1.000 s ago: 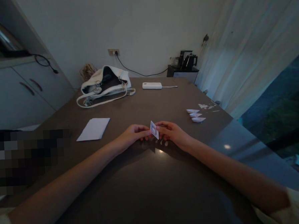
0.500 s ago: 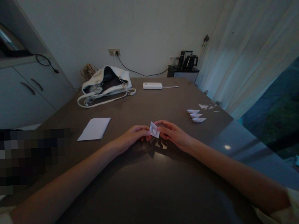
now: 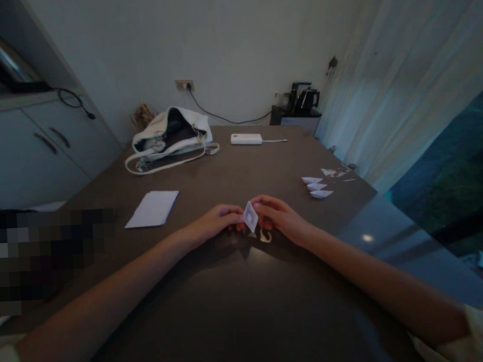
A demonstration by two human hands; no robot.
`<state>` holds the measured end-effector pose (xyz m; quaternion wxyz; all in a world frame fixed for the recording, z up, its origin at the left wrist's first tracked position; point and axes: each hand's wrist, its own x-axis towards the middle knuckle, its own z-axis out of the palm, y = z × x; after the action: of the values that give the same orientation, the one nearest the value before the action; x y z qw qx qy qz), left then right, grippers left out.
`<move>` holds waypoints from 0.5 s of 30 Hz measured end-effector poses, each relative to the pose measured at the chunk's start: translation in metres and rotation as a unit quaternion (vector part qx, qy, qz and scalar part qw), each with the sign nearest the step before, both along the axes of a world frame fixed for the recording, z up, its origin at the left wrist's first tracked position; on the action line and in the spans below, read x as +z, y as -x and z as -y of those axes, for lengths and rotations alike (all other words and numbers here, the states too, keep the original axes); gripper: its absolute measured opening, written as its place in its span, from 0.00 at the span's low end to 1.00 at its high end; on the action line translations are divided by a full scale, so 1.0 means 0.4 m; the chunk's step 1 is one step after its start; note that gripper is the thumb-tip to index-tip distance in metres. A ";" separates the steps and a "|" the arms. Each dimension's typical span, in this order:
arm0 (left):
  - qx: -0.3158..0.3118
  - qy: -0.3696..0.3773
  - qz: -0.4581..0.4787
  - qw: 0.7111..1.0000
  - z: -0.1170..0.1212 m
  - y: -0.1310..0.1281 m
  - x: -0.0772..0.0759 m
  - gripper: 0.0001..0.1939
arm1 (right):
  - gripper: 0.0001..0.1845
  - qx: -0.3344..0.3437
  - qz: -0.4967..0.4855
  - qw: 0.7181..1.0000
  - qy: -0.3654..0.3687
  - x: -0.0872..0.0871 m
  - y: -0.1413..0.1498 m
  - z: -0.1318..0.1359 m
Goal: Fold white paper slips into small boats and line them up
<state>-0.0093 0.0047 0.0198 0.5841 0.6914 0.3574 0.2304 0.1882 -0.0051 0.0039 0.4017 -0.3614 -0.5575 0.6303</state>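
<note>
A small folded piece of white paper (image 3: pixel 250 217), diamond-shaped toward me, is held just above the table between my two hands. My left hand (image 3: pixel 223 217) pinches its left side with thumb and fingers. On the opposite side, my right hand (image 3: pixel 278 214) grips it with the thumb in front and the fingers behind. Below the paper, pale curved marks (image 3: pixel 264 235) show on the dark tabletop; whether they are scraps or reflections I cannot tell. Three folded paper boats (image 3: pixel 317 187) lie in a row to the right, and a stack of white paper (image 3: pixel 153 208) lies to the left.
The brown table (image 3: pixel 247 299) also bears an open white handbag (image 3: pixel 172 131), a white power bank (image 3: pixel 246 139) with a short cable, and torn paper scraps (image 3: pixel 334 172) near the right edge. A black kettle (image 3: pixel 308 99) stands at the back right beside the curtain (image 3: pixel 366 82).
The folded paper has turned between my fingers and sits slightly lower, showing a narrower, more upright diamond. Both hands stay in nearly the same place.
</note>
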 end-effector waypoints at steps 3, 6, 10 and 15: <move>-0.037 -0.005 -0.025 0.999 0.003 0.004 0.006 0.13 | 0.14 -0.008 -0.004 1.000 0.007 0.002 -0.007 0.003; -0.049 -0.003 -0.034 0.998 0.005 0.008 0.007 0.13 | 0.12 0.007 -0.010 1.000 -0.007 0.001 -0.013 0.004; -0.059 0.002 -0.040 0.997 0.007 0.009 0.006 0.13 | 0.09 0.013 0.004 1.000 -0.025 -0.002 -0.012 0.004; -0.061 -0.023 -0.055 0.996 0.006 0.009 0.012 0.14 | 0.10 0.007 0.016 0.999 -0.040 -0.003 -0.009 0.004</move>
<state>-0.0127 0.0021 0.0245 0.5606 0.7368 0.3408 0.1635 0.1920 -0.0066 0.0029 0.4029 -0.3511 -0.5909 0.6044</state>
